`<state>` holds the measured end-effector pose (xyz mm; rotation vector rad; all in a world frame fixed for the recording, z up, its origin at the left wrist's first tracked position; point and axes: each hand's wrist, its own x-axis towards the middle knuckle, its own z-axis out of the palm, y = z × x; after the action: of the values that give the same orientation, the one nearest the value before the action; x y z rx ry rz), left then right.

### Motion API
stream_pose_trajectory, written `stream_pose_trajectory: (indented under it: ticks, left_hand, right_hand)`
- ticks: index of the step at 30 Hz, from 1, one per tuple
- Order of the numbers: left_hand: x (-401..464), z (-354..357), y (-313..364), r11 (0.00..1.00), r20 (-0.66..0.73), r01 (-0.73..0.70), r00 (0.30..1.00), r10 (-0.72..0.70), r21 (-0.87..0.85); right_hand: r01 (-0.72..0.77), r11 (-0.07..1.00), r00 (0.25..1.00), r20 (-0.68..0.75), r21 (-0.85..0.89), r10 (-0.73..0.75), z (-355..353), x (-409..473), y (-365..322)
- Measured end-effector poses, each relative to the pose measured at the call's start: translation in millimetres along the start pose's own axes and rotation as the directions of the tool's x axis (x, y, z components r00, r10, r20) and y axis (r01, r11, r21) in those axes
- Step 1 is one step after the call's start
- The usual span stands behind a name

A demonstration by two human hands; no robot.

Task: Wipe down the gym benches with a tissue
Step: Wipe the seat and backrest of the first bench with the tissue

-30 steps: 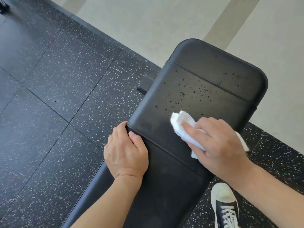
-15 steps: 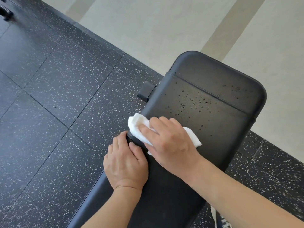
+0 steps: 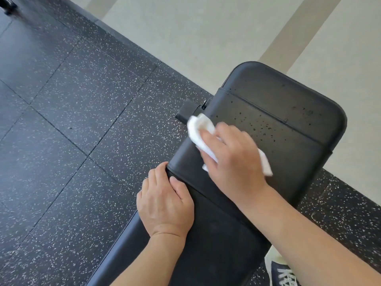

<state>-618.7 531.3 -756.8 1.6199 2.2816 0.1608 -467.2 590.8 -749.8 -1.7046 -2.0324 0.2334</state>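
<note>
A black padded gym bench [image 3: 278, 141] runs from the bottom centre up to the right. Small droplets speckle its far end. My right hand [image 3: 233, 159] presses a crumpled white tissue [image 3: 201, 131] flat onto the pad near its left edge, and the tissue sticks out past my fingers on both sides. My left hand [image 3: 165, 201] rests on the bench's left edge just below, fingers bent over the side and thumb on top.
Black speckled rubber floor tiles [image 3: 72, 120] spread to the left. A pale floor [image 3: 195, 38] lies beyond the bench's far end. A black frame part [image 3: 185, 110] juts from under the bench's left side. A dark sneaker [image 3: 282, 273] shows at the bottom right.
My right hand swept the tissue leftward across the pad to the left edge, then slid it further up along that edge. My left hand kept its place on the bench side.
</note>
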Motion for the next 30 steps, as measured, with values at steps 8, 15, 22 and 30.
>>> stream_pose_trajectory:
  ticks: [8,15,22,30]
  left_hand:
    - [-0.9,2.8,-0.8,1.0,-0.008,0.001,1.0,-0.001,-0.011]
    - [0.1,2.8,-1.2,1.0,-0.015,-0.002,1.0,0.002,-0.022]
    - [-0.1,2.8,-0.8,1.0,0.001,0.001,1.0,-0.001,-0.016]
    - [-0.3,3.8,-0.4,1.0,-0.017,0.006,1.0,-0.006,-0.016]
  right_hand:
    - [-0.007,1.0,0.996,0.094,-0.014,0.009,13.4,30.4,-21.6]
    - [0.055,0.998,0.997,0.057,-0.008,-0.054,-53.8,-100.2,60.6]
    - [0.034,0.999,0.998,-0.044,-0.032,-0.035,-35.1,-68.7,44.5]
    - [-0.107,0.992,0.994,0.02,-0.064,0.108,23.2,55.7,-21.7]
